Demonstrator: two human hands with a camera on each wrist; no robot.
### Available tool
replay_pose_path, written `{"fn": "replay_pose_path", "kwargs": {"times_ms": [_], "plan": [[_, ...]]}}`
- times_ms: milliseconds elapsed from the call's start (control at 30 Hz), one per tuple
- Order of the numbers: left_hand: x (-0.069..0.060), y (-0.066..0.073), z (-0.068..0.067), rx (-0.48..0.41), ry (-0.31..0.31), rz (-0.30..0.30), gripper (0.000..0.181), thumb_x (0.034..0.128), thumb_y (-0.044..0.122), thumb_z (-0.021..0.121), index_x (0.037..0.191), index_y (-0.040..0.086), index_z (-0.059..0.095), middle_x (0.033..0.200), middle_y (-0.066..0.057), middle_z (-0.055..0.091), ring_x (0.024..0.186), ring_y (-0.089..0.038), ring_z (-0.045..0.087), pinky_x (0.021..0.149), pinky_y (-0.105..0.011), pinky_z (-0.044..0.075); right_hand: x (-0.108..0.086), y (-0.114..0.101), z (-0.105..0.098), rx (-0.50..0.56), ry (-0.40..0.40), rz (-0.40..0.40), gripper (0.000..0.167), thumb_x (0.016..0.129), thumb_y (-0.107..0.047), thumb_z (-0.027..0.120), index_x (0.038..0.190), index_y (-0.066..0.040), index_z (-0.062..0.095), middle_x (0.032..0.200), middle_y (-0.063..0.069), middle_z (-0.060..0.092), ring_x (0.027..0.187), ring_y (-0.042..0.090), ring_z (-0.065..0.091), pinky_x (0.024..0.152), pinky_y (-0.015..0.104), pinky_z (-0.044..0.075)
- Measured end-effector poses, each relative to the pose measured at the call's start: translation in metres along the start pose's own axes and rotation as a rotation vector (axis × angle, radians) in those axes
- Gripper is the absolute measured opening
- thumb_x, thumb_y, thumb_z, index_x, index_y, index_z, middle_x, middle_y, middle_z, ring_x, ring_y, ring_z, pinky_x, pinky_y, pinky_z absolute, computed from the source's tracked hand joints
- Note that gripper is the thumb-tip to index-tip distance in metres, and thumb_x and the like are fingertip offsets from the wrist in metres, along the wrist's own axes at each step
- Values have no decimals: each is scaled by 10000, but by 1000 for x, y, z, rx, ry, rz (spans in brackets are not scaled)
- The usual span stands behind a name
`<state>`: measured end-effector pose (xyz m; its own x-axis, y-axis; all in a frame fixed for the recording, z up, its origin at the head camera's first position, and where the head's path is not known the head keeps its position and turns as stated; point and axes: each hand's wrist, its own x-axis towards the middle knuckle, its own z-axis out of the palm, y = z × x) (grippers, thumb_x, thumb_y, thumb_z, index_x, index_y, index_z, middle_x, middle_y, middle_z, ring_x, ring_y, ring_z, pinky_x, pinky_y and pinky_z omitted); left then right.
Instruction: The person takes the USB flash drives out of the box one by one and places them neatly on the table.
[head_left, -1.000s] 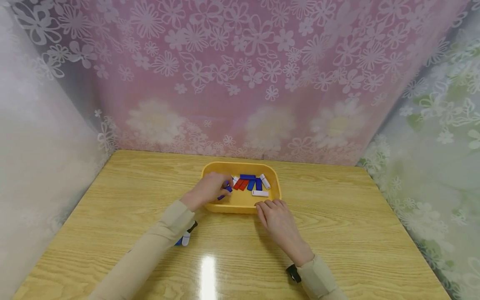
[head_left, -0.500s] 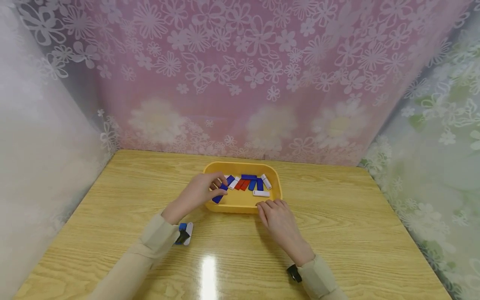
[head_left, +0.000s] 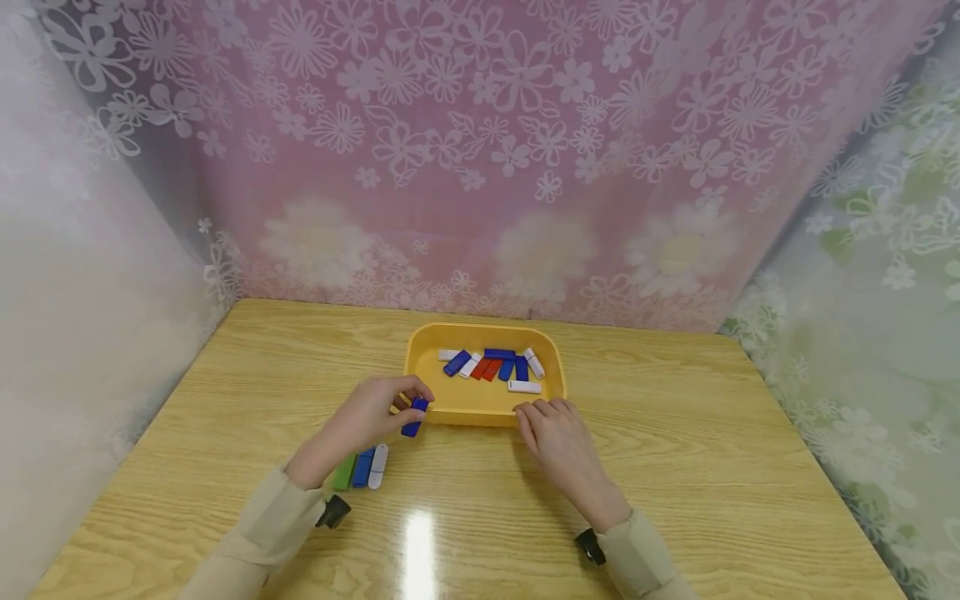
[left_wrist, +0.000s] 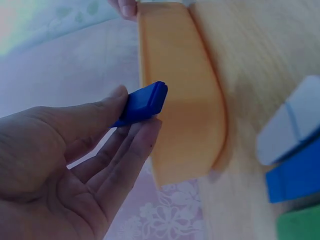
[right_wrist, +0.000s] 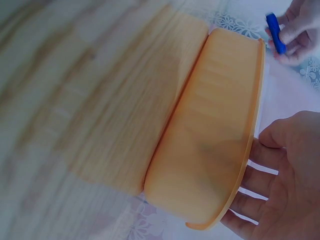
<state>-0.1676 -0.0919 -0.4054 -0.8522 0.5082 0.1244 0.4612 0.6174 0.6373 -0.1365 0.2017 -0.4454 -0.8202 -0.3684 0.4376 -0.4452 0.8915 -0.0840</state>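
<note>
My left hand (head_left: 375,410) pinches a dark blue block (head_left: 414,417) between thumb and fingers, just off the front left corner of the yellow tray (head_left: 465,417). In the left wrist view the block (left_wrist: 142,104) stands out past the fingertips of the left hand (left_wrist: 75,160). Fingers of my right hand (head_left: 562,450) hook over the tray's front rim near its right corner; the right wrist view shows the right hand (right_wrist: 285,175) at the tray's edge (right_wrist: 250,145). Inside the tray lie a white block (head_left: 524,387), a blue block (head_left: 457,362), a red block (head_left: 491,370) and several more.
On the wooden table (head_left: 675,450), by the left wrist, a green block (head_left: 344,472), a blue block (head_left: 363,467) and a white block (head_left: 378,467) lie side by side. A pink flowered curtain (head_left: 480,167) hangs behind the table.
My left hand has come out of the tray with the dark blue block, towards the front left. The blocks by its wrist are uncovered. My right hand stays on the rim.
</note>
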Motion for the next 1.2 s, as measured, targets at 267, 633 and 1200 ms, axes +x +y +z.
{"fn": "replay_pose_path", "kwargs": {"times_ms": [267, 633, 1200], "plan": [[-14, -17, 14, -17, -75, -7, 151, 899, 80, 766, 1040, 80, 712, 963, -32, 725, 827, -157, 697, 703, -266, 577, 0, 1, 0, -13, 8, 1, 148, 1013, -178, 623, 977, -89, 735, 859, 24, 711, 796, 244, 625, 901, 473, 515], [-13, -21, 25, 75, -68, -103, 175, 850, 74, 813, 1006, 85, 733, 916, -8, 715, 781, -95, 613, 717, -296, 537, -1, 1, 1, -9, 20, -13, 146, 1011, -172, 624, 969, -88, 736, 844, 24, 707, 776, 243, 618, 874, 467, 521], [-18, -24, 23, 170, -87, -62, 291, 764, 222, 896, 983, 107, 744, 889, 27, 662, 831, -147, 631, 754, -329, 529, 0, 0, 0, 8, 25, -20, 152, 1016, -162, 614, 976, -82, 737, 853, 23, 707, 773, 242, 612, 858, 456, 510]]}}
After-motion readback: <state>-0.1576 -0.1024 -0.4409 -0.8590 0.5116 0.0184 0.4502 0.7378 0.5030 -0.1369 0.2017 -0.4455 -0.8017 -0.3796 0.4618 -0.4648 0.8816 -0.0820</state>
